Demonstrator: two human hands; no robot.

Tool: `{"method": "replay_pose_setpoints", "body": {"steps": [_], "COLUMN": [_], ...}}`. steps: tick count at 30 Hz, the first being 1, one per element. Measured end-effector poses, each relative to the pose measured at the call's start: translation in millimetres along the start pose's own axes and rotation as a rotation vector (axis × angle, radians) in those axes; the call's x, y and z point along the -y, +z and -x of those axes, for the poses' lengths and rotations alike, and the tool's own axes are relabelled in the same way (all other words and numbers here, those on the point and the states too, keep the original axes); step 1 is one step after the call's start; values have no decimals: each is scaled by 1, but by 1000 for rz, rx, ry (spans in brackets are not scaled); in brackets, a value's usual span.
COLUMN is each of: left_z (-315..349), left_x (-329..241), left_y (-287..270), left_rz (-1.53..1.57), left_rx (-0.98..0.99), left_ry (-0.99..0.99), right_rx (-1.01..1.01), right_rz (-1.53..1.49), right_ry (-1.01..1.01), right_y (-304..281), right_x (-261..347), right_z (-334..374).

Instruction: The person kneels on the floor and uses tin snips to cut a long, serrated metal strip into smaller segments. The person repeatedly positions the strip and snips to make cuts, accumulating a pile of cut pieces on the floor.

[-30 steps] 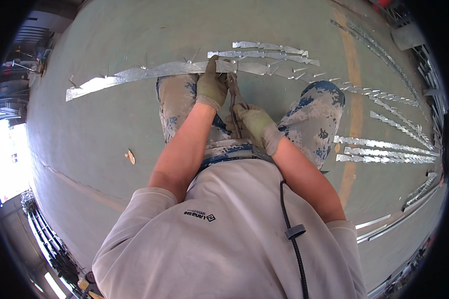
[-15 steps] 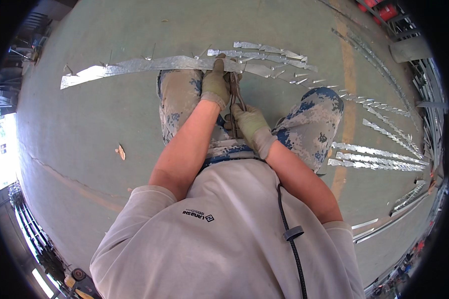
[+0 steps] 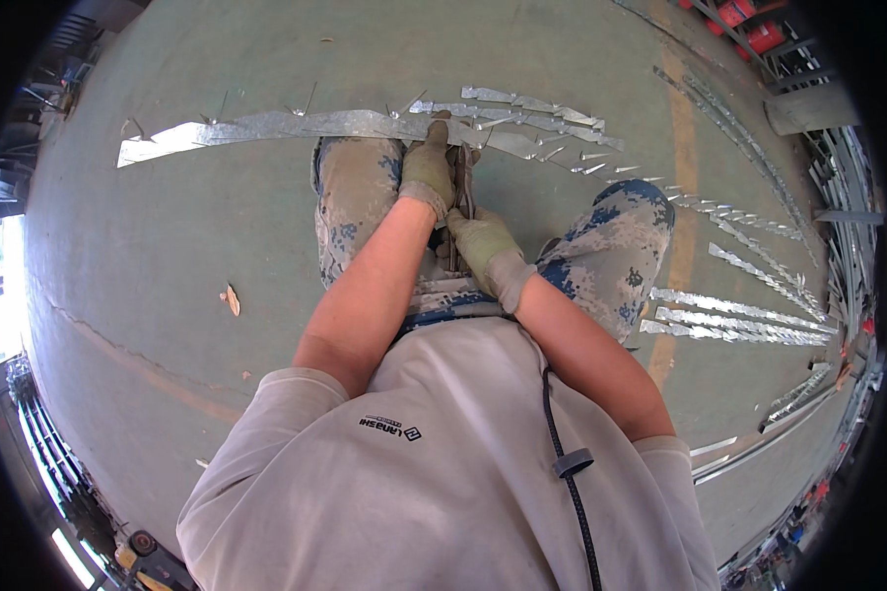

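Note:
A long shiny sheet-metal strip (image 3: 350,124) lies crosswise in front of me, with pointed teeth bent up along its far edge. My gloved left hand (image 3: 427,173) is closed on the strip's near edge, the thumb laid over the metal. Lower and to the right, my gloved right hand (image 3: 483,242) is wrapped round the handles of a plier-like tool (image 3: 463,185). Its handles are nearly together, and its head reaches the strip beside my left fingers. The jaws are mostly hidden, so I cannot tell whether these are pliers or snips.
Several toothed metal strips (image 3: 749,317) lie on the green floor (image 3: 158,236) to the right, and shorter ones (image 3: 532,101) just beyond my hands. Metal stock (image 3: 852,217) lines the right edge, near red cylinders (image 3: 759,37). A dry leaf (image 3: 232,299) rests at left.
My right hand has squeezed the tool's handles from spread apart to nearly together. The left hand keeps its grip on the strip, which has hardly moved.

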State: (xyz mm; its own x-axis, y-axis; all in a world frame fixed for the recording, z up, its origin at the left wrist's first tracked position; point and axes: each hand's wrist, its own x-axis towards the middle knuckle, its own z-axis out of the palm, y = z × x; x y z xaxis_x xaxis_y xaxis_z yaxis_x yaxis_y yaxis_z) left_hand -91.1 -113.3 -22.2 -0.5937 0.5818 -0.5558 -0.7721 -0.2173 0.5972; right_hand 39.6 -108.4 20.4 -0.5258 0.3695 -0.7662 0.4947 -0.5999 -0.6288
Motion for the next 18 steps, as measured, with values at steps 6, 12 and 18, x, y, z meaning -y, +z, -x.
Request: {"method": "replay_pose_setpoints", "body": {"steps": [6,12,18], "left_z": [-8,-5,-4], "left_x": [1,-4,-5], "left_y": [-2,-2,-4], "left_rz": [-12,-92,-88], "left_rx": [-59,-65,-55], "left_ry": [-26,-114,-110], "right_rx": [85,218,312], "right_rz": [-6,-168,-298], "right_ry": [-28,49,121], "right_y": [-4,-11,-11], "right_x": [-3,7,7], "right_z": [-2,0,-10]}}
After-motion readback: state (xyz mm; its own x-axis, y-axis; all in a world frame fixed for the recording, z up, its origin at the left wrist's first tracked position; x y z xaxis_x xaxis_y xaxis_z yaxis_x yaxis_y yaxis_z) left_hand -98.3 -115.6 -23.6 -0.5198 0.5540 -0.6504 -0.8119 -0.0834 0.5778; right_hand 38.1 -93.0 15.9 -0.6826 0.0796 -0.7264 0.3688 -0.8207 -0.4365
